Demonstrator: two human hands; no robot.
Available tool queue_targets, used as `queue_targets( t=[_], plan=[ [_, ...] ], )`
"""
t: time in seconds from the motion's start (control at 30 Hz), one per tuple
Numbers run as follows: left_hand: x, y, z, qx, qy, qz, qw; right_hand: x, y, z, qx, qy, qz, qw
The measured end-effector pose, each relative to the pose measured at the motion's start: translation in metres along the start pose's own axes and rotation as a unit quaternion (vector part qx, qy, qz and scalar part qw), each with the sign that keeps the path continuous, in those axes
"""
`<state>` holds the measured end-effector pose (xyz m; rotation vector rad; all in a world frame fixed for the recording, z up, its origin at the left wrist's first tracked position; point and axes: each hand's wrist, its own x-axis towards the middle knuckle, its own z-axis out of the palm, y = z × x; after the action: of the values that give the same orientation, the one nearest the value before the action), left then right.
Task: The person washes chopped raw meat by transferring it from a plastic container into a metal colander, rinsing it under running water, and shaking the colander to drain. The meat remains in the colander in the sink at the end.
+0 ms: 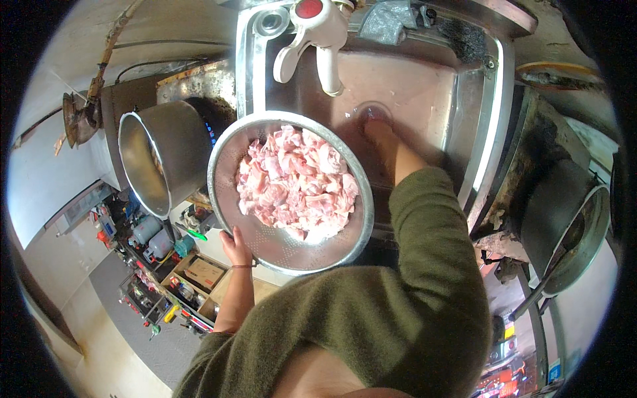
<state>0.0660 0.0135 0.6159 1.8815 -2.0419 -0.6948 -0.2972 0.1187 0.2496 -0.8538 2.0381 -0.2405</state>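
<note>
A large metal colander (261, 246) holds a heap of raw, pale pink meat pieces (298, 184). My left hand (238, 250) grips its near-left rim, with the thumb showing on the outside. The colander is tilted and overlaps the left part of a steel sink (413, 79). Cloudy, pinkish water covers the sink floor. My right hand (379, 128) reaches down into that water by the round drain (371, 108). Its fingers are hidden, so I cannot tell what they hold. Above the sink hangs a white faucet (328, 62) with a red cap.
A deep metal pot (181, 137) stands at left, with blue flame (210, 134) beside its base. A wok (552, 224) sits at right. A grey cloth (385, 22) and a dark scouring pad (463, 40) lie on the sink's back edge. Cardboard boxes (201, 273) stand lower left.
</note>
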Motion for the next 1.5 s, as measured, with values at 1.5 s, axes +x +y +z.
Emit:
queue_targets(
  t=[1.5],
  plan=[
    [-0.004,-0.003,-0.003,0.024,0.002,-0.006,1.0,-0.103,-0.167,-0.283,0.035,0.397,-0.167,0.902]
  ],
)
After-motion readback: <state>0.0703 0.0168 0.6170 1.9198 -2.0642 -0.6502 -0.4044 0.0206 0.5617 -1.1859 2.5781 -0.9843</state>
